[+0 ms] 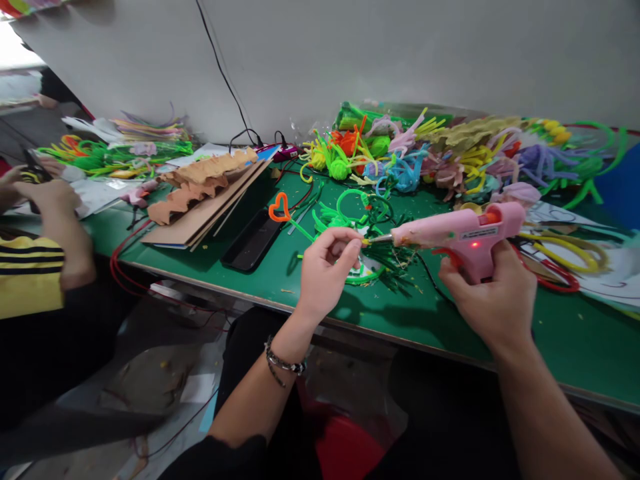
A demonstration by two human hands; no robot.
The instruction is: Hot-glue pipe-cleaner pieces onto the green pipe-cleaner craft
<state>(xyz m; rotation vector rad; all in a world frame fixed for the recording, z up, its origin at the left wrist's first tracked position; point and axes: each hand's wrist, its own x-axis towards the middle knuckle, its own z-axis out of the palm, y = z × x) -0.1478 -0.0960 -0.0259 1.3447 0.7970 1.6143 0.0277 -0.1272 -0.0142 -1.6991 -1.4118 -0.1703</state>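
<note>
My right hand (493, 297) is wrapped round the handle of a pink hot glue gun (450, 230), whose small red light is lit. Its metal nozzle points left, at the fingertips of my left hand (327, 267). Those fingers are pinched on a small yellow piece (367, 241), too small to name surely. Below and behind them on the table lies a green pipe-cleaner piece (363, 279) with dark green fringe. An orange pipe-cleaner heart (280, 208) on a green stem sticks out to the left of my left hand.
Piled pipe cleaners (380, 150) line the wall. A black phone (254, 240) and cardboard sheets (200, 217) lie left on the green table (425, 333). Yellow-handled scissors (565, 250) lie right. At far left, a co-worker's hands (50, 190) hold a dark tool.
</note>
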